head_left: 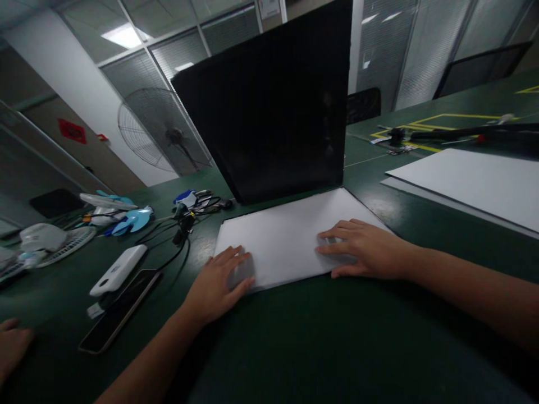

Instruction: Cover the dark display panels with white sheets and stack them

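A white sheet (pixel 290 235) with thin dark edges lies on the green table in front of me. My left hand (pixel 219 283) rests on its near left corner, fingers spread and nothing gripped. On the right part of the sheet lies my right hand (pixel 357 249), palm down with the fingers apart. Behind the far edge stands a large black panel (pixel 278 106), tilted upright. Whether the panel is joined to the sheet, I cannot tell.
Left are a phone (pixel 120 311), a white device (pixel 119 270), cables (pixel 183 230) and fan parts (pixel 132 220). Another person's hand (pixel 14 345) is at the left edge. White boards (pixel 475 182) lie right; a black rod-like object (pixel 463 133) sits behind them.
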Motion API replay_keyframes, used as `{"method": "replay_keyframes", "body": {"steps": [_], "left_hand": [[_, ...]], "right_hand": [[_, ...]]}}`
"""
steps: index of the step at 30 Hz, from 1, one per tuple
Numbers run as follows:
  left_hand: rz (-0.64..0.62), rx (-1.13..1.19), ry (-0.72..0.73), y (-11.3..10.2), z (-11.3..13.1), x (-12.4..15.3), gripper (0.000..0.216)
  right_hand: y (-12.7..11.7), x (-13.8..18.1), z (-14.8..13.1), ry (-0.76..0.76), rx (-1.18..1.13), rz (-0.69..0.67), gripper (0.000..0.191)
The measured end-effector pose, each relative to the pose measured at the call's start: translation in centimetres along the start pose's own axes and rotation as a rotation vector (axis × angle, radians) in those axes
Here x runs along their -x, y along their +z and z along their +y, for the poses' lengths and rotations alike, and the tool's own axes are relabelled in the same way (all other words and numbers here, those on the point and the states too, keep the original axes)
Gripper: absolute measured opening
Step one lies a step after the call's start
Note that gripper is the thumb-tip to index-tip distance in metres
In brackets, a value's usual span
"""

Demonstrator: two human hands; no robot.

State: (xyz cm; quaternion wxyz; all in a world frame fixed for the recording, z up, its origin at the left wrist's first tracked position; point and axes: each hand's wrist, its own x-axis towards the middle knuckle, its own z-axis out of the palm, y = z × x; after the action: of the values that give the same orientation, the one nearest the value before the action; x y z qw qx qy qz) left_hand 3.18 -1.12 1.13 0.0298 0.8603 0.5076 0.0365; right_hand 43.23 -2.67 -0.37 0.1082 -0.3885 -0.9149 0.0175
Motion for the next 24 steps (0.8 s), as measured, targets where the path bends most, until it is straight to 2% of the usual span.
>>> {"method": "replay_keyframes", "body": {"steps": [3, 5, 8, 11, 14, 17, 19, 22, 24], "left_hand": [[-0.126, -0.074, 0.042, -0.3, 0.6, 0.3, 0.095], [-0.149, -0.092, 0.048, -0.3, 0.8, 0.3, 0.105], [-0.134, -0.098, 0.039, -0.1, 0.9, 0.1, 0.099], [-0.097, -0.085, 0.035, 0.0, 0.8, 0.0, 0.09], [-0.068, -0.07, 0.049, 0.0, 0.5, -0.1, 0.088], [-0.058, -0.065, 0.044, 0.1, 0.3, -0.1, 0.09], [-0.05, -0.066, 0.036, 0.2, 0.2, -0.1, 0.092], [-0.054, -0.064, 0.039, 0.4, -0.1, -0.1, 0.093], [-0.059, -0.057, 0.049, 0.6, -0.2, -0.1, 0.092]], "right_hand": [[0.0, 0.0, 0.1, 0.019, -0.019, -0.006, 0.058], [-0.1, 0.0, 0.0, 0.035, -0.021, -0.007, 0.059], [-0.2, 0.0, -0.2, 0.027, -0.022, -0.009, 0.059], [-0.6, 0.2, 0.9, 0.054, 0.003, 0.007, 0.056], [-1.4, 1.4, 3.8, 0.32, 0.149, 0.135, 0.051], [-2.5, 3.7, 8.2, 0.612, 0.285, 0.282, 0.062], [-2.9, 5.7, 11.2, 0.816, 0.344, 0.309, 0.071], [-3.1, 8.3, 14.5, 1.235, 0.347, 0.131, 0.082], [-3.0, 9.1, 15.5, 1.351, 0.307, -0.007, 0.078]]}}
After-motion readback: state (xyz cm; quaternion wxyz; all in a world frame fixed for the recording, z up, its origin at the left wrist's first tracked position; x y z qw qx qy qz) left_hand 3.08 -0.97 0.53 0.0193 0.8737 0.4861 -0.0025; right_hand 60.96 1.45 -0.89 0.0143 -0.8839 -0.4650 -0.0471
